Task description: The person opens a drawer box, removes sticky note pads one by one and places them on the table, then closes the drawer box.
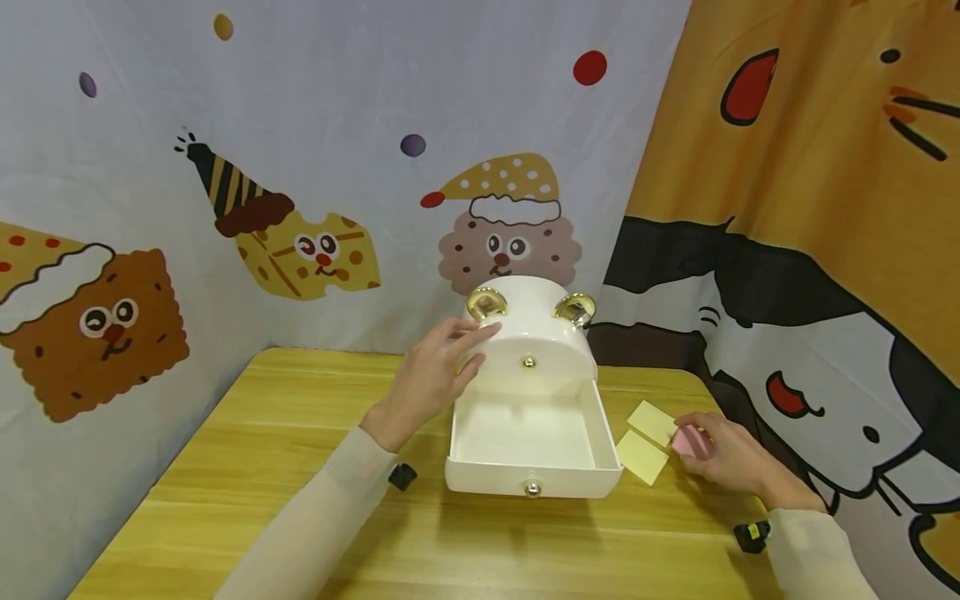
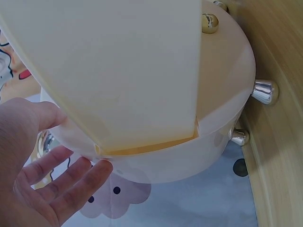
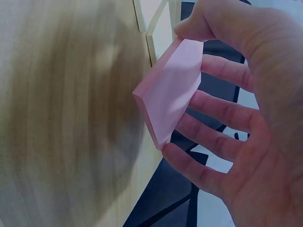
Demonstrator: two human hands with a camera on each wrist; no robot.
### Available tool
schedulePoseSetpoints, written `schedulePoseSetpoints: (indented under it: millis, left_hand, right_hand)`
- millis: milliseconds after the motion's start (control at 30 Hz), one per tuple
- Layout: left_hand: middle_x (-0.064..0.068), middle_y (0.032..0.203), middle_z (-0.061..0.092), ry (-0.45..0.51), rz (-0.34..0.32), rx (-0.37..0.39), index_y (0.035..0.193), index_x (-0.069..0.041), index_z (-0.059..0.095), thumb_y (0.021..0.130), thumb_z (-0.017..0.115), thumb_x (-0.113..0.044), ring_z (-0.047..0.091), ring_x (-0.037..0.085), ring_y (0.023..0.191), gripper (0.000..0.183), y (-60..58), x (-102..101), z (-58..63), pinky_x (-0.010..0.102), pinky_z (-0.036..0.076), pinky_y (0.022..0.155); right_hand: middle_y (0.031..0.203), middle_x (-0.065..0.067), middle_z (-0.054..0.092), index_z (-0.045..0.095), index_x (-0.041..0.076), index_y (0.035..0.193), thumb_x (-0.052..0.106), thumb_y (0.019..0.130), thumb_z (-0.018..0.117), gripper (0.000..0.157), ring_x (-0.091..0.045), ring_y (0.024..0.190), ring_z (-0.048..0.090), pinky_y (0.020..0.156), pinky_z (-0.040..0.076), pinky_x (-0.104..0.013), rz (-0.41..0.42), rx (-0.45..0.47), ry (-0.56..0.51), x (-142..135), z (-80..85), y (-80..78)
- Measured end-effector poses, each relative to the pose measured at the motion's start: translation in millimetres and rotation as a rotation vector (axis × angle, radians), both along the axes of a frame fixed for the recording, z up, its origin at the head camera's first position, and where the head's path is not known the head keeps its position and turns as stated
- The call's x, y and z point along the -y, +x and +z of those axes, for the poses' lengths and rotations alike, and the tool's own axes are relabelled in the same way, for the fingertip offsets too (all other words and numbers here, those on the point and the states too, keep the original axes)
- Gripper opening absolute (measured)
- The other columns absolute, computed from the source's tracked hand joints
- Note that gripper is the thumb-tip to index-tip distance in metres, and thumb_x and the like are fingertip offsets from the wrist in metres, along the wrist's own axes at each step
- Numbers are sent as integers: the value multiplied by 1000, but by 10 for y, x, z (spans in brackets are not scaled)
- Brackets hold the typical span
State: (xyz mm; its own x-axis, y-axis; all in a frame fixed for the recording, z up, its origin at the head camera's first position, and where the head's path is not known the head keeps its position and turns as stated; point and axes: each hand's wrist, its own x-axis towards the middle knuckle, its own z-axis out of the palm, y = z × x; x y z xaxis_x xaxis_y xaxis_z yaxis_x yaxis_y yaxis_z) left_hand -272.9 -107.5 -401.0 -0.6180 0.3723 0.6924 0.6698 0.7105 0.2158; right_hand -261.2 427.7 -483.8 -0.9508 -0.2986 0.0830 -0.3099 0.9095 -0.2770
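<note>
At a wood-grain table (image 1: pixel 300 500), a person's right hand (image 1: pixel 731 457) pinches a pink sticky-note pad (image 1: pixel 692 442) between thumb and fingers, just right of two yellow sticky-note pads (image 1: pixel 642 457) that lie side by side near a white storage box (image 1: pixel 536 336). The left hand (image 1: pixel 429 371), its fingers loosely extended and released, is at the left side of the box, below one gold ear (image 1: pixel 487 305). The box's drawer (image 1: pixel 491 481) stands pulled out; cartoon-printed fabric (image 1: pixel 315 75) hangs behind.
</note>
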Motion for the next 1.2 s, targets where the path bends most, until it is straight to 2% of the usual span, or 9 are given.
schedulePoseSetpoints:
  millis: [467, 700, 967, 1200]
  left_hand:
    - [14, 140, 74, 10, -7, -25, 161, -24, 73, 108, 86, -15, 80, 25, 108, 55, -1, 3, -7, 26, 57, 61]
    - [13, 141, 74, 6, -1, -9, 162, -25, 72, 110, 85, -15, 80, 25, 107, 55, 0, 8, -5, 26, 57, 61]
    - [13, 141, 73, 9, -1, -13, 162, -25, 72, 109, 85, -15, 79, 24, 104, 55, -6, 8, -15, 25, 55, 60]
    - [14, 140, 74, 11, -7, -28, 161, -24, 72, 109, 86, -15, 80, 24, 107, 55, -13, 4, -24, 26, 57, 60]
  right_hand:
    - [140, -22, 78, 76, 7, 140, 29, 88, 102, 62, -28, 105, 67, 87, 60, -52, -27, 43, -2, -22, -54, -22]
    - [142, -25, 77, 76, 5, 140, 28, 88, 102, 62, -33, 109, 70, 92, 62, -58, -29, 58, 4, -34, -73, -68]
    - [138, -27, 76, 74, 2, 139, 24, 91, 99, 58, -31, 106, 69, 89, 64, -55, -44, 129, 14, -75, -91, -104]
    - [134, -26, 77, 74, 3, 136, 22, 90, 98, 56, -31, 105, 69, 89, 65, -56, -44, 139, 5, -77, -110, -91]
